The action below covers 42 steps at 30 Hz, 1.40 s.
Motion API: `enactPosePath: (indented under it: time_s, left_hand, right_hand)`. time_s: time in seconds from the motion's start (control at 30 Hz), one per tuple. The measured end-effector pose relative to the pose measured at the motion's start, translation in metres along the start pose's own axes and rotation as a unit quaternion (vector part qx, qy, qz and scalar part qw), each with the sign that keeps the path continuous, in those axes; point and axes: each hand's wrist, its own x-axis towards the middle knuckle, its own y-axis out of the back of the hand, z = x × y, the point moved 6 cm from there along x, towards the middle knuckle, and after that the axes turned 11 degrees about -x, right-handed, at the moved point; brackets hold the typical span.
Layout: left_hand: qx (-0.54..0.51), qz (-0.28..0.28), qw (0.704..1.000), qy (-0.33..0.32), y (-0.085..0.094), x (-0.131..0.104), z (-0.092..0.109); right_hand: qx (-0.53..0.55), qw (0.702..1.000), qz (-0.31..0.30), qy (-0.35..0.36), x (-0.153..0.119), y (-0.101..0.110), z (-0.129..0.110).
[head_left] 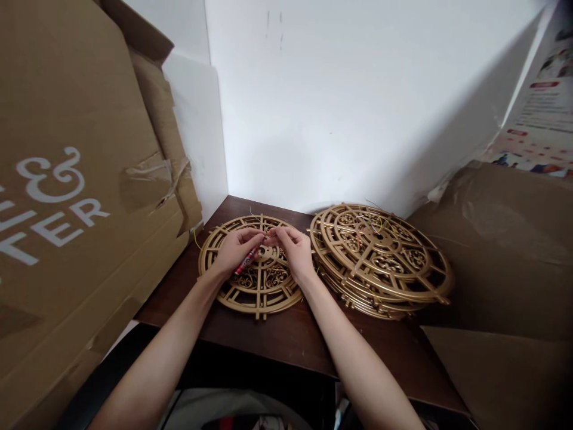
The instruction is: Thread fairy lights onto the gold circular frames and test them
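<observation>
1. Centrally, grips a red patterned tube (245, 264) in the left hand (235, 249), fingers closed on it, long axis slanting lower left to upper right.
2. Bunches the right hand's (292, 246) fingers near its upper end; cannot tell how tightly or on what.
3. Beneath, on the bench (286, 331): golden openwork disc (258, 292). Right of centre, close by the right wrist: stack of similar discs (373, 254). Far left: cardboard box (89, 113).

We can read a white "&" and "TER" on the left cardboard box (89, 125); the poster (542, 116) has too small letters.
</observation>
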Motion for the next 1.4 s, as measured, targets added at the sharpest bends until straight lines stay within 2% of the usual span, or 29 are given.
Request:
enactPosePath:
  time_s: [0.1, 0.27, 0.37, 0.43, 0.5, 0.57, 0.67, 0.73, 0.83, 0.93, 1.0, 1.1, 1.17, 1.27, 1.4]
  left_hand:
    - [0.04, -0.021, 0.999, 0.013, -0.002, -0.001, -0.001]
    - [0.058, -0.03, 0.998, -0.012, -0.003, -0.001, 0.002]
    - [0.046, -0.061, 0.997, -0.007, -0.005, -0.001, 0.0]
    - [0.026, -0.058, 0.998, -0.009, -0.004, 0.0, -0.001]
    - [0.004, -0.041, 0.999, -0.015, -0.001, 0.002, -0.002]
    - [-0.015, -0.026, 0.999, -0.018, 0.001, 0.003, -0.003]
    - [-0.037, -0.003, 0.999, -0.013, 0.004, 0.004, -0.005]
    - [-0.046, 0.013, 0.999, -0.007, 0.006, 0.005, -0.006]
    - [-0.066, 0.027, 0.997, -0.003, 0.008, 0.005, -0.007]
    - [-0.069, 0.032, 0.997, -0.005, 0.008, 0.005, -0.006]
    - [-0.062, 0.035, 0.997, -0.005, 0.007, 0.004, -0.005]
    - [-0.059, 0.038, 0.998, -0.006, 0.006, 0.004, -0.004]
    - [-0.056, 0.038, 0.998, -0.009, 0.006, 0.004, -0.005]
    - [-0.053, 0.039, 0.998, -0.009, 0.006, 0.004, -0.006]
    - [-0.033, 0.041, 0.998, -0.022, 0.007, 0.006, -0.007]
  right_hand:
    - [0.035, 0.999, -0.01, 0.004, 0.001, -0.003, 0.003]
    - [0.032, 0.999, -0.032, 0.022, -0.002, -0.006, 0.003]
    - [0.027, 0.999, -0.006, 0.03, -0.001, -0.001, 0.004]
    - [0.012, 0.999, 0.02, 0.04, 0.001, 0.005, 0.002]
    - [-0.064, 0.996, 0.047, 0.05, 0.001, 0.01, 0.001]
    - [-0.215, 0.973, 0.044, 0.068, 0.0, 0.01, -0.002]
    - [-0.438, 0.892, -0.028, 0.111, -0.007, -0.001, -0.001]
    - [-0.516, 0.843, -0.075, 0.129, -0.011, -0.01, 0.003]
    - [-0.553, 0.816, -0.098, 0.138, -0.015, -0.016, 0.004]
    - [-0.525, 0.838, -0.083, 0.125, -0.012, -0.014, 0.002]
    - [-0.472, 0.873, -0.057, 0.103, -0.008, -0.009, 0.001]
    - [-0.335, 0.94, -0.024, 0.055, -0.003, 0.0, 0.002]
    - [-0.243, 0.97, -0.007, 0.027, -0.001, 0.005, 0.003]
    - [-0.14, 0.99, 0.021, 0.016, 0.001, 0.009, -0.002]
    - [-0.058, 0.998, 0.031, 0.006, 0.0, 0.009, -0.007]
